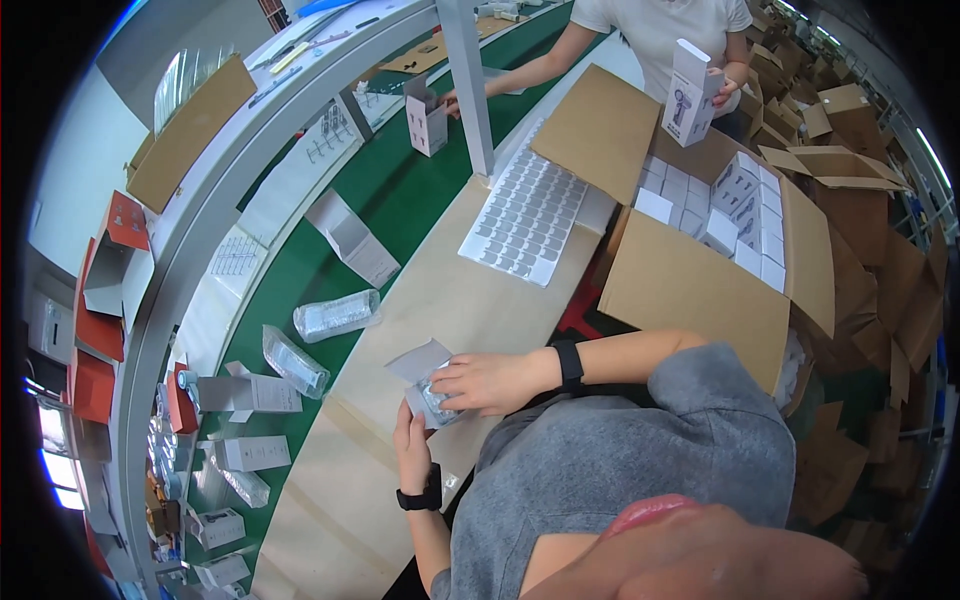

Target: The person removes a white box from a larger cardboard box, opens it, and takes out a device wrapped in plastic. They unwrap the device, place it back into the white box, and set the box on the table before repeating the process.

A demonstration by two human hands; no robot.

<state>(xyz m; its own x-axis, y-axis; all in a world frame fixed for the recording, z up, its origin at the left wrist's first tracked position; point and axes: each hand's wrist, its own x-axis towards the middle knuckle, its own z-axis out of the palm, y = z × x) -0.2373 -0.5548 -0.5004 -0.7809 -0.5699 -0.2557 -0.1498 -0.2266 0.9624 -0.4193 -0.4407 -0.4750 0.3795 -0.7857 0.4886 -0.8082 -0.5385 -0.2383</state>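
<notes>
together both hands — left hand, right hand — grip small box.

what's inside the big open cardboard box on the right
The big cardboard box holds rows of small white cartons, packed upright. What lies beneath that top layer is covered, and a flap hides the near end.

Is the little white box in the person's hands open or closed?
Open. The small white box has its flap sticking up, and the right hand pushes a plastic-wrapped item into it while the left hand steadies it.
</notes>
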